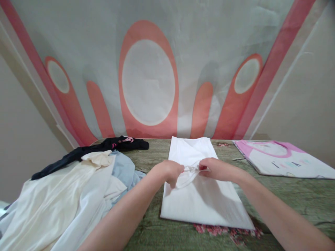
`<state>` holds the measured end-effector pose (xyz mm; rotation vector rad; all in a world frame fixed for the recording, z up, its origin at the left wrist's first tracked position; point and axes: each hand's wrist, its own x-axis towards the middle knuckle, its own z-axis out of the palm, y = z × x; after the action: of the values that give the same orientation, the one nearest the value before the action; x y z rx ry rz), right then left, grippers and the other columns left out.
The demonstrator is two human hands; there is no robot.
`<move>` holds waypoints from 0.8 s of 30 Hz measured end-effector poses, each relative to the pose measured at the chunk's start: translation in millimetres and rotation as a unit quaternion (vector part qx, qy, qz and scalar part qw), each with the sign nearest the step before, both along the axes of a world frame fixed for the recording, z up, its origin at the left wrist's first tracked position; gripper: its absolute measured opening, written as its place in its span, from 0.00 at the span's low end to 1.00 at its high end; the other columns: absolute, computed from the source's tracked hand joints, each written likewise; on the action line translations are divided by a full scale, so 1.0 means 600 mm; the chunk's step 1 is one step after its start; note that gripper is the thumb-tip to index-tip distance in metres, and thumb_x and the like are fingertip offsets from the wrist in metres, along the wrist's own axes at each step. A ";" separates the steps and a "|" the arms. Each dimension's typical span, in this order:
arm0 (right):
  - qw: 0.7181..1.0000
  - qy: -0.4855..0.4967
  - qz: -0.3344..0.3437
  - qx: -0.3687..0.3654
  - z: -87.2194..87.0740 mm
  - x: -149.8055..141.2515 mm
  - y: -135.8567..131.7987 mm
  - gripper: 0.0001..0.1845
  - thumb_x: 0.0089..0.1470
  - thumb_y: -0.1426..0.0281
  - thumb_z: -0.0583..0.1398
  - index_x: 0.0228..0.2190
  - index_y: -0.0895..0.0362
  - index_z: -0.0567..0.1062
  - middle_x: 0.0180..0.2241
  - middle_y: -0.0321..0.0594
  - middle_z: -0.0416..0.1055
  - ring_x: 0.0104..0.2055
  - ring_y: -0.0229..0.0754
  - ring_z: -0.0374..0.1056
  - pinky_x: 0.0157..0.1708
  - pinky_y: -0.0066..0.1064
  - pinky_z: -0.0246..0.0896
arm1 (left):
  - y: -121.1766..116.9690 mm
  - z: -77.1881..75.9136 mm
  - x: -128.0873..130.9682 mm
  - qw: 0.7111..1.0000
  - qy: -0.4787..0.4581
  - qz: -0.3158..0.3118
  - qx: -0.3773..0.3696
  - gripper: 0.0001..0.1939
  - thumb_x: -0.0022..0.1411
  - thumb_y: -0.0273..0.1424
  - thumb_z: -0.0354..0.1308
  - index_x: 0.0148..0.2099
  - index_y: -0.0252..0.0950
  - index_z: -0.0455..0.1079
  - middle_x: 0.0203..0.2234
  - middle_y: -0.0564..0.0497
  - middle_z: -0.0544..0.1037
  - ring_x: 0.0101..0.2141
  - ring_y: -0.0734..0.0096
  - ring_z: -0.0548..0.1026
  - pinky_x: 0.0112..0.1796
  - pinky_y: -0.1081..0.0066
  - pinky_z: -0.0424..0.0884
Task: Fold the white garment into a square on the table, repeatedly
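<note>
A white garment (201, 205), folded into a long narrow strip, lies on the table in front of me. My left hand (172, 172) is closed on a gathered bit of its cloth near the middle. On the other side of the same gathered part, my right hand (210, 169) pinches the fabric between thumb and fingers. Between the two hands the cloth is bunched and slightly raised, with a curved edge showing. The garment's far end lies flat near the table's back edge. Its exact kind cannot be made out.
At the left lies a loose heap of cream and light blue clothes (57, 195), with a black garment (89, 151) along its back. A folded pink and white T-shirt (280, 157) lies at the right. The wood-patterned table (295, 205) meets a printed backdrop (149, 132).
</note>
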<state>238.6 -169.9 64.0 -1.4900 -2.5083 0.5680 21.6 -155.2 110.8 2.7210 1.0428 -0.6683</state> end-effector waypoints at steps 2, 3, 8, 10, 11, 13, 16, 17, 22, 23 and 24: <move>1.000 0.002 -0.004 0.000 0.000 -0.003 0.000 0.08 0.49 0.68 0.56 0.28 0.57 0.74 0.30 0.41 0.74 0.30 0.41 0.67 0.31 0.28 0.56 | 0.013 0.000 -0.008 0.999 -0.036 -0.012 -0.012 0.21 0.43 0.26 0.60 0.44 0.36 0.69 0.35 0.46 0.76 0.34 0.62 0.73 0.32 0.72 0.66; 1.000 0.001 -0.007 -0.002 0.001 -0.003 0.000 0.09 0.50 0.67 0.55 0.28 0.57 0.74 0.29 0.41 0.74 0.30 0.41 0.67 0.30 0.28 0.56 | 0.022 0.000 -0.014 0.998 -0.055 -0.015 -0.025 0.18 0.45 0.24 0.57 0.42 0.35 0.71 0.35 0.47 0.76 0.34 0.63 0.73 0.32 0.72 0.66; 1.000 -0.002 -0.025 0.004 -0.002 -0.003 0.003 0.10 0.51 0.68 0.55 0.30 0.58 0.74 0.29 0.42 0.74 0.30 0.41 0.67 0.31 0.29 0.57 | 0.077 -0.015 -0.051 0.982 -0.119 0.028 -0.142 0.19 0.47 0.23 0.52 0.43 0.34 0.71 0.34 0.50 0.76 0.31 0.69 0.72 0.31 0.75 0.67; 0.999 0.001 -0.030 0.017 -0.006 -0.001 0.006 0.10 0.50 0.69 0.55 0.32 0.58 0.74 0.31 0.42 0.74 0.32 0.42 0.67 0.33 0.29 0.57 | 0.092 -0.024 -0.062 0.975 -0.129 0.043 -0.176 0.21 0.46 0.24 0.53 0.46 0.33 0.69 0.36 0.49 0.74 0.30 0.70 0.72 0.29 0.76 0.68; 0.999 0.002 -0.030 0.023 -0.008 0.001 0.008 0.10 0.50 0.69 0.54 0.32 0.58 0.74 0.31 0.42 0.74 0.32 0.42 0.67 0.34 0.30 0.57 | 0.096 -0.027 -0.067 0.973 -0.130 0.047 -0.185 0.22 0.46 0.24 0.53 0.47 0.33 0.68 0.36 0.49 0.74 0.30 0.71 0.72 0.28 0.76 0.68; 0.999 0.000 -0.026 0.033 -0.013 0.002 0.010 0.10 0.50 0.70 0.54 0.32 0.57 0.74 0.32 0.42 0.74 0.33 0.42 0.67 0.35 0.30 0.57 | 0.102 -0.032 -0.072 0.971 -0.130 0.051 -0.193 0.23 0.46 0.25 0.53 0.48 0.33 0.66 0.36 0.49 0.73 0.29 0.72 0.72 0.26 0.77 0.68; 0.999 -0.007 -0.019 0.040 -0.017 0.002 0.013 0.10 0.49 0.71 0.54 0.32 0.58 0.74 0.32 0.43 0.73 0.34 0.42 0.67 0.35 0.30 0.57 | 0.107 -0.038 -0.075 0.967 -0.142 0.053 -0.206 0.23 0.47 0.27 0.55 0.49 0.33 0.65 0.36 0.49 0.73 0.28 0.72 0.72 0.25 0.77 0.68; 0.999 -0.011 -0.017 0.040 -0.018 0.002 0.013 0.10 0.49 0.71 0.55 0.32 0.58 0.74 0.32 0.43 0.73 0.34 0.43 0.67 0.35 0.30 0.57 | 0.109 -0.041 -0.076 0.965 -0.150 0.053 -0.210 0.23 0.47 0.27 0.56 0.49 0.32 0.65 0.36 0.49 0.73 0.29 0.72 0.72 0.25 0.77 0.68; 0.999 -0.022 -0.008 0.032 -0.021 0.002 0.012 0.10 0.49 0.72 0.54 0.31 0.57 0.74 0.32 0.42 0.73 0.34 0.44 0.67 0.36 0.31 0.58 | 0.121 -0.050 -0.078 0.960 -0.171 0.043 -0.218 0.23 0.46 0.21 0.56 0.48 0.32 0.66 0.36 0.49 0.73 0.33 0.71 0.72 0.30 0.77 0.69; 0.999 -0.022 -0.007 0.032 -0.021 0.003 0.012 0.09 0.49 0.72 0.54 0.31 0.57 0.74 0.32 0.42 0.73 0.34 0.44 0.67 0.36 0.32 0.58 | 0.122 -0.050 -0.079 0.960 -0.171 0.039 -0.220 0.23 0.46 0.21 0.56 0.48 0.33 0.66 0.36 0.50 0.73 0.34 0.71 0.72 0.30 0.78 0.69; 0.999 -0.020 -0.006 0.036 -0.021 0.004 0.012 0.09 0.49 0.72 0.54 0.31 0.58 0.74 0.32 0.42 0.73 0.35 0.44 0.67 0.36 0.32 0.59 | 0.123 -0.050 -0.080 0.959 -0.171 0.037 -0.223 0.23 0.45 0.21 0.57 0.48 0.34 0.66 0.36 0.50 0.73 0.34 0.71 0.72 0.30 0.78 0.69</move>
<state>240.8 -162.9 51.3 -1.5055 -2.5190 0.4453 -26.2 -81.6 80.6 2.2836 0.7900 -0.3461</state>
